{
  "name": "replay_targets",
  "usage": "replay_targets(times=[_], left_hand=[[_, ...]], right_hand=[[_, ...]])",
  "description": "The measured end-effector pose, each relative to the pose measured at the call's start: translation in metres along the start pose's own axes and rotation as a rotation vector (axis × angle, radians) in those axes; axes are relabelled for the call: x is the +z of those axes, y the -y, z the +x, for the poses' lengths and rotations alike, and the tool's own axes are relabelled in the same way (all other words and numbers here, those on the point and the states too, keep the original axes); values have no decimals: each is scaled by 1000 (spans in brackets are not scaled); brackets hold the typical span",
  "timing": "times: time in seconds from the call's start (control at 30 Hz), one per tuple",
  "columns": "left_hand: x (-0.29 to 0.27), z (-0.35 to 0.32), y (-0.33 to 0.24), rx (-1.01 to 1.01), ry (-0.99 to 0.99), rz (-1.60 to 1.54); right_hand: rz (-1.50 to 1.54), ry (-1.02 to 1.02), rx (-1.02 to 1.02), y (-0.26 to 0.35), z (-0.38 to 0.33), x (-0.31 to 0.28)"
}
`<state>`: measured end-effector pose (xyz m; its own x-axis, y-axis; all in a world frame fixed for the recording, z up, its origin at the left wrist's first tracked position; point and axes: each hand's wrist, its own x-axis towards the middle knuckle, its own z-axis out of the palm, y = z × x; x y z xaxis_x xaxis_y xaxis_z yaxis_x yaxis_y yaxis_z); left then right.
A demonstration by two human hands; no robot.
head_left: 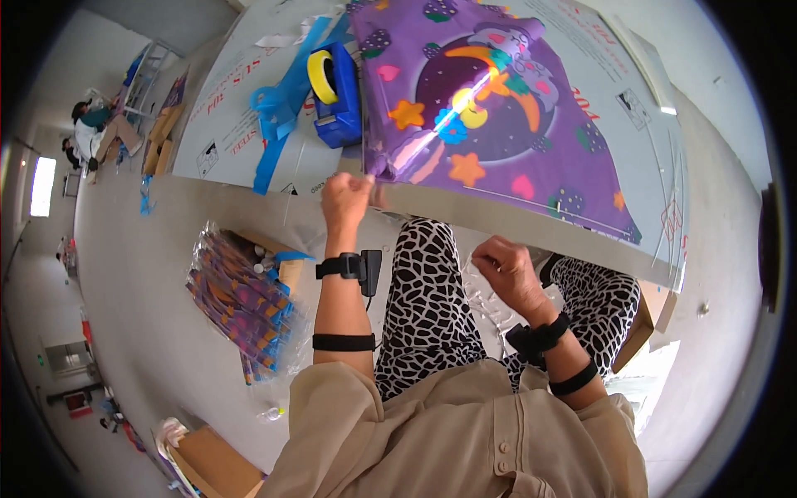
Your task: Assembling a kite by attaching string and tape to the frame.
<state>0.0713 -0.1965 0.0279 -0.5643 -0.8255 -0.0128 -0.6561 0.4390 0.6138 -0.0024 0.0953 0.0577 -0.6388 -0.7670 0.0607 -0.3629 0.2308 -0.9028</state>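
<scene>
A glossy purple printed plastic sheet (498, 158) with stars, hearts and a moon lies on the table, its near left corner creased and lifted. At that corner my left hand (345, 199) has its fingers pinched on the plastic. My right hand (508, 270) hangs just off the table's near edge, above my knees, with its fingers curled together. Whatever may be between those fingertips I cannot make out. Beside the sheet's left edge stands a blue tape dispenser (339, 108) with a yellow-rimmed roll.
The table (224, 108) is covered in pale printed board. Blue strips (274, 116) lie left of the dispenser, and thin white rods (664, 191) at the right. On the floor sit a bundle of purple printed packs (241, 299) and a cardboard box (212, 461). Far left, people work.
</scene>
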Motion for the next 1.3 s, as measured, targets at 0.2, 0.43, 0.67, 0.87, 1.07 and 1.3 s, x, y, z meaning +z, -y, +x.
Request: replay_targets(times=[0.2,0.43,0.67,0.87,1.07,1.3], left_hand=[[-8,-14,-2,-118,110,-480],[-39,-146,-33,-380,418,-973],[-48,-129,-9,-202,-11,-860],[-58,47,16,-36,-189,-616],[-71,113,-19,-273,65,-542],[-59,126,-37,-347,87,-684]], right_hand=[[103,100,57,23,31,30],[683,146,470,55,75,76],[764,182,525,64,43,86],[849,282,549,70,33,97],[799,252,491,66,48,106],[785,231,474,59,47,112]])
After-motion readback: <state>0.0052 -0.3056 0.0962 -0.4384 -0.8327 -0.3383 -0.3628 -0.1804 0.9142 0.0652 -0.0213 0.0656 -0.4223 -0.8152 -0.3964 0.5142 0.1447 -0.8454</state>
